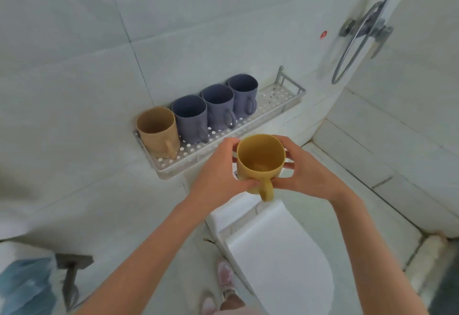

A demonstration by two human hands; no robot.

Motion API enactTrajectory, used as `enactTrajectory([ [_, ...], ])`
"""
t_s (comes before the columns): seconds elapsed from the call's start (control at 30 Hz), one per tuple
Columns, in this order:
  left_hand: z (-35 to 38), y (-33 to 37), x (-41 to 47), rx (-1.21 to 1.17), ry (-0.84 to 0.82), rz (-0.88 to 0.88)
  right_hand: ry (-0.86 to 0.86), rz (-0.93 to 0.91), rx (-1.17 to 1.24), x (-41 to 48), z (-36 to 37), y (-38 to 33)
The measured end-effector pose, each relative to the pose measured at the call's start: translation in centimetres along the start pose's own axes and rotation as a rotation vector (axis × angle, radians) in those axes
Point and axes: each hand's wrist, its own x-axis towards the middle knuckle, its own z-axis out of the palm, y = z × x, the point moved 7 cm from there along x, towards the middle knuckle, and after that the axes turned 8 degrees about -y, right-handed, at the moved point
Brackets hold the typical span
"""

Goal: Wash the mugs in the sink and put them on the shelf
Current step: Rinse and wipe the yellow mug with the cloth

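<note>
At centre frame we see a mustard mug (pixel 260 163). Left of it stands a paler tan mug (pixel 157 131), and running toward upper right we count three slate-purple mugs (pixel 218 106). The shelf (pixel 273 98) is silvery white, dotted all over with round holes. We see white tiles (pixel 74 41) with thin dark joints, a red dot (pixel 323 34) at upper right, a white toilet (pixel 278 252) at lower centre, a blue cloth (pixel 22 287) at lower left and pink shoes (pixel 224 275) at the bottom edge.
</note>
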Motion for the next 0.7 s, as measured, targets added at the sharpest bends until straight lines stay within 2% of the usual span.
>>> enactTrajectory([
  [0.17,0.0,1.5,8.1,0.057,0.042,0.020,0.009,-0.018,-0.010,4.5,-6.7,1.8],
  [0.3,-0.1,2.3,14.2,0.015,0.051,0.035,-0.007,-0.023,-0.025,7.9,-11.9,3.4],
  [0.5,-0.9,2.3,20.9,-0.018,0.065,-0.024,-0.037,-0.039,-0.097,13.3,-17.4,5.0],
  [0.7,-2.1,1.8,25.2,0.176,0.156,-0.072,-0.023,-0.043,-0.123,18.0,-19.9,6.4],
])
